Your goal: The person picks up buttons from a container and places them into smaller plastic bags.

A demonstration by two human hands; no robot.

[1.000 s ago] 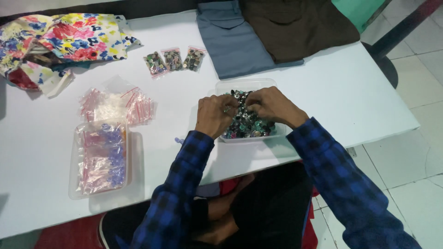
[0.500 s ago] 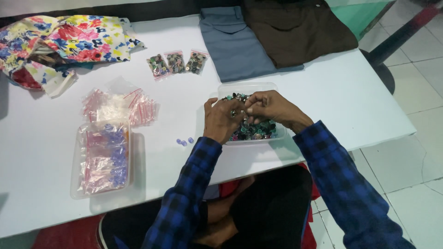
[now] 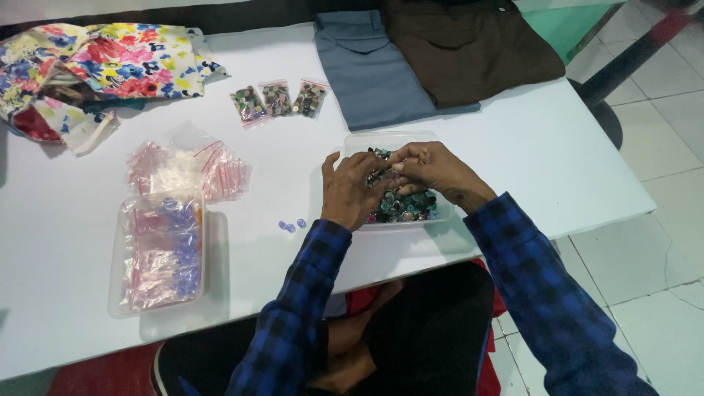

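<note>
A clear plastic tub (image 3: 357,144) full of small dark and green buttons (image 3: 407,207) sits on the white table (image 3: 513,161) in front of me. Both hands hover over it, fingertips meeting. My left hand (image 3: 350,192) pinches something small at the tub's left side; what it holds is too small to make out. My right hand (image 3: 433,167) curls over the buttons with fingers bent, touching the same spot. Blue plaid sleeves cover both arms.
Three small filled zip bags (image 3: 279,100) lie beyond the tub. A pile of empty zip bags (image 3: 187,167) and a tray of bagged blue pieces (image 3: 158,253) are left. Loose blue beads (image 3: 291,224), floral cloth (image 3: 110,62), grey (image 3: 374,70) and brown (image 3: 469,51) garments.
Both hands stay over the tub, fingers shifting slightly. The view has drifted, so the table sits a little differently in the picture.
</note>
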